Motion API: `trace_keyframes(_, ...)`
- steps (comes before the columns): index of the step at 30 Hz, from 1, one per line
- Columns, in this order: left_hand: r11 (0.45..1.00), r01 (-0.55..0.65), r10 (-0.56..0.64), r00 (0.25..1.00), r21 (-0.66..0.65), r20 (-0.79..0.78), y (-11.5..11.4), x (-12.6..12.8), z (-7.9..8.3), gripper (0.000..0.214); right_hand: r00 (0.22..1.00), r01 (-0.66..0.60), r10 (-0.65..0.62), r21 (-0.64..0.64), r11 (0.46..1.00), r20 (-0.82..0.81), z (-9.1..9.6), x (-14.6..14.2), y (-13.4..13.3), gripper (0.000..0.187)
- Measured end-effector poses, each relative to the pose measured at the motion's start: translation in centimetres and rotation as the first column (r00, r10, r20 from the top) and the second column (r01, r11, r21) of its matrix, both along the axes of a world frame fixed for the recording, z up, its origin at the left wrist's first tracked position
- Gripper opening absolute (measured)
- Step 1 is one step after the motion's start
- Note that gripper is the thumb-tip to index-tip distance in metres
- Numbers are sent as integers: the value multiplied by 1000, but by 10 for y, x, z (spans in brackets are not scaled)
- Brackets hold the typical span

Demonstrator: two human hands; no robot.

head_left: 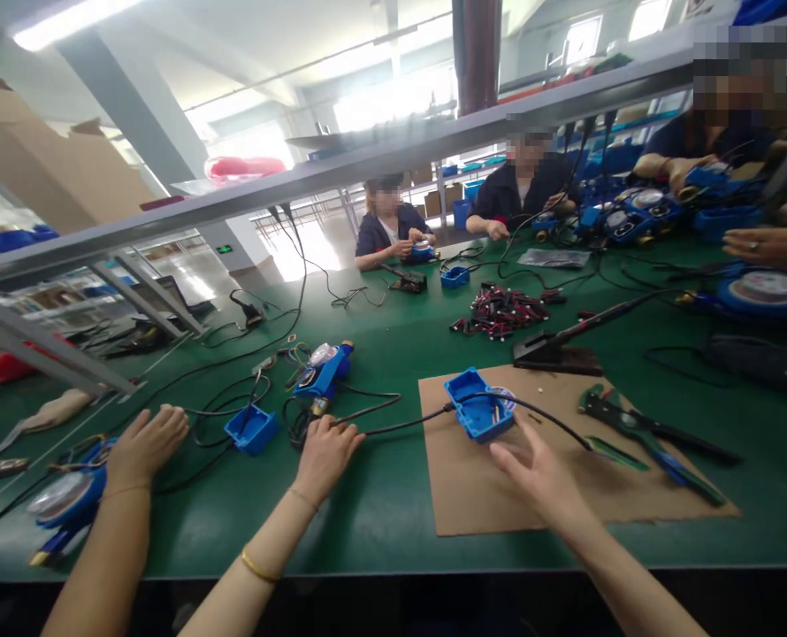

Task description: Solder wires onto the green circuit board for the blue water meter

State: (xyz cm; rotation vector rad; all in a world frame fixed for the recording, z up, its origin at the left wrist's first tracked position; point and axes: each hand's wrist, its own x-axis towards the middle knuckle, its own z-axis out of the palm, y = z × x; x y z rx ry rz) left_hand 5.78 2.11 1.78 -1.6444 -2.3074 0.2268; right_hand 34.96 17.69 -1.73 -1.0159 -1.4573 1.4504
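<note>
My left hand (pixel 327 451), at the end of the wrist with a gold bracelet, is closed over a black cable (pixel 393 427) beside a cable coil. Just beyond it sits a blue water meter (pixel 324 370) with a clear round cover and brass ends. The cable runs right into an open blue plastic box (pixel 477 416) with short wires inside. My right hand (pixel 532 464) is at the box's lower right corner, thumb and fingers apart; whether it touches the box I cannot tell. Cardboard (pixel 466 495) lies under the box.
A co-worker's hand (pixel 148 442) rests at left near another meter (pixel 72 500) and a blue box (pixel 252 430). Green-handled pliers (pixel 659 433), a soldering iron stand (pixel 556 356) and a connector pile (pixel 503 310) lie right. People work opposite, beyond an overhead shelf (pixel 367 150).
</note>
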Motion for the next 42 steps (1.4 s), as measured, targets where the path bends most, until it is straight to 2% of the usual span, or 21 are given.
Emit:
trace_keyframes(3, 998, -47, 49, 997, 30, -57, 5, -5, -14, 36, 970, -78, 4, 293, 953, 244, -2, 43, -15, 32)
trace_keyframes(6, 994, -104, 102, 993, -27, -60, 2, 2, -15, 38, 925, -40, -203, 614, 788, 321, -11, 86, -22, 21)
trace_keyframes(8, 981, -151, 151, 988, -120, -12, -3, 10, -8, 50, 891, -85, -281, 738, 670, 358, -25, 108, -18, 28)
trace_keyframes(11, 933, -166, 207, 973, -318, 99, -9, 25, 12, 72, 834, -314, -210, 752, 580, 510, -50, 131, -3, 49)
trace_keyframes(14, 882, -152, 242, 958, -446, 153, -13, 34, 30, 77, 784, -474, -111, 704, 529, 611, -66, 145, 11, 53)
trace_keyframes(16, 869, -139, 243, 956, -474, 165, -17, 31, 35, 78, 774, -523, -86, 709, 473, 628, -67, 149, 18, 54)
trace_keyframes(19, 858, -152, 285, 936, -491, 209, -29, 14, 36, 77, 775, -573, -79, 749, 332, 628, -60, 151, 24, 47)
trace_keyframes(21, 843, -169, 359, 884, -511, 300, -37, -2, 39, 70, 786, -579, -80, 775, 252, 613, -52, 151, 25, 41)
trace_keyframes(22, 844, -162, 384, 849, -512, 364, -41, -10, 42, 64, 797, -568, -75, 786, 242, 599, -48, 150, 26, 39)
trace_keyframes(24, 867, -119, 385, 776, -484, 500, -47, -23, 55, 51, 830, -522, -38, 800, 295, 556, -42, 148, 26, 35)
trace_keyframes(25, 885, -92, 367, 742, -457, 561, -49, -28, 63, 46, 848, -491, -8, 792, 363, 530, -39, 146, 27, 32)
trace_keyframes(28, 922, -94, 337, 672, -376, 659, -48, -28, 91, 34, 895, -372, 72, 647, 665, 440, -31, 137, 35, 28)
trace_keyframes(30, 940, -247, 341, 719, -236, 606, -39, -11, 100, 37, 912, -303, 116, 458, 836, 392, -22, 124, 45, 37)
trace_keyframes(31, 939, -330, 328, 768, -99, 550, -31, 3, 100, 39, 920, -278, 133, 376, 884, 367, -16, 115, 51, 41)
trace_keyframes(33, 901, -361, 234, 873, 243, 428, -9, 43, 88, 39, 933, -258, 164, 279, 925, 320, -4, 93, 65, 45)
trace_keyframes(35, 919, -148, -30, 897, 364, 441, 19, 88, 64, 37, 940, -272, 201, 253, 928, 274, 9, 69, 78, 46)
trace_keyframes(36, 933, -35, -140, 880, 357, 453, 35, 108, 49, 49, 938, -296, 235, 238, 925, 255, 14, 57, 84, 47)
trace_keyframes(37, 946, 47, -196, 871, 322, 450, 50, 125, 34, 74, 929, -331, 280, 210, 920, 240, 19, 47, 90, 48)
trace_keyframes(39, 974, 27, -126, 891, 225, 436, 77, 143, 7, 108, 899, -411, 379, 126, 903, 221, 26, 29, 100, 53)
trace_keyframes(40, 986, -4, -69, 901, 167, 428, 88, 144, -2, 109, 882, -443, 418, 82, 893, 216, 28, 22, 105, 55)
trace_keyframes(42, 996, -46, 9, 915, 80, 404, 100, 133, -12, 92, 861, -473, 456, 26, 881, 225, 29, 11, 116, 57)
